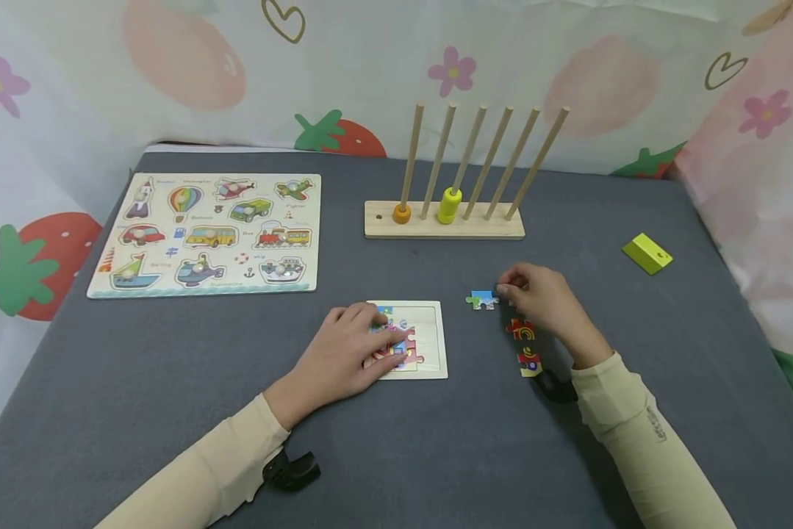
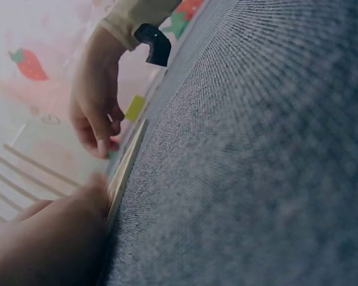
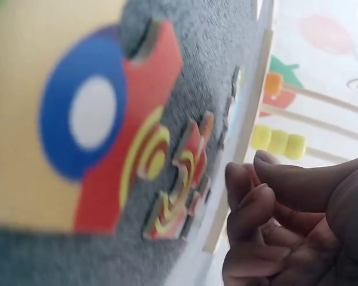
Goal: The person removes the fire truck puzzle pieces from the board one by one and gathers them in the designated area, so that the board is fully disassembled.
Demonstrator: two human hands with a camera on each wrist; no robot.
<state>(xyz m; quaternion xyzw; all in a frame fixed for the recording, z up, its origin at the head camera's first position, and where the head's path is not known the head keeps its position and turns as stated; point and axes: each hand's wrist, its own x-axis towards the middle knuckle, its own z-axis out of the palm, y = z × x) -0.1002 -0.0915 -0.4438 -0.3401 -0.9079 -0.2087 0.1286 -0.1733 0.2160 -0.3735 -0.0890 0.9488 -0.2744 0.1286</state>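
Note:
My left hand (image 1: 343,360) rests on the small white puzzle tray (image 1: 433,345), its spread fingers touching the joined, colourful jigsaw pieces (image 1: 411,345) inside. The fingers hide part of that picture. My right hand (image 1: 538,301) is over the table to the right of the tray, thumb and index finger close together in the right wrist view. Whether something small is between those fingertips I cannot tell. Beside them lies a blue and green jigsaw piece (image 1: 482,300). Nearer the forearm lie a red and yellow piece (image 1: 522,329) and a red piece with a blue wheel (image 1: 530,362).
A vehicle picture board (image 1: 214,290) lies at the back left. Behind the hands stands a wooden peg rack (image 1: 442,231) with an orange bead (image 1: 401,214) and yellow beads (image 1: 448,206) on its pegs. A yellow block (image 1: 647,253) sits at the right.

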